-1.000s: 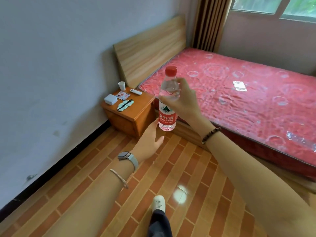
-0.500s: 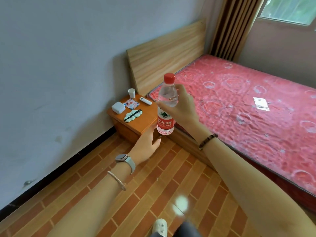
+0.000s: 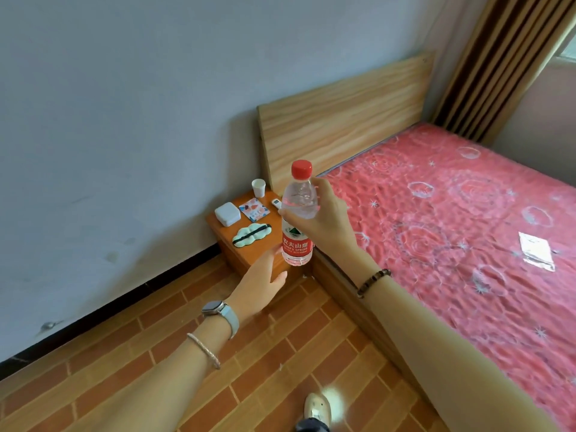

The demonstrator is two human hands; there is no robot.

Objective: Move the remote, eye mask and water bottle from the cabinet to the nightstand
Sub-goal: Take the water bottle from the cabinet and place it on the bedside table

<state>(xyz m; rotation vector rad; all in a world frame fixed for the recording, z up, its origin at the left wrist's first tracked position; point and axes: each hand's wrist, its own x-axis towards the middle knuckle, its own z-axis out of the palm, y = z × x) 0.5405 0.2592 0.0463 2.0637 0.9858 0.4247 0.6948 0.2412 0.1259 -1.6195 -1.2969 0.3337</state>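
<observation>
With the right hand [image 3: 324, 219] gripping the water bottle [image 3: 297, 213] and the left hand [image 3: 261, 280] spread empty, a hasty set-down could crowd the eye mask [image 3: 252, 234] on the nightstand [image 3: 237, 260].

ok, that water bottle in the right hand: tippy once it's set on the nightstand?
Probably somewhat. The water bottle is tall and narrow with a small base, so a nudge could topple it. It looks nearly full, which should steady it. The right hand grips high, so setting it down crooked seems possible.
</observation>
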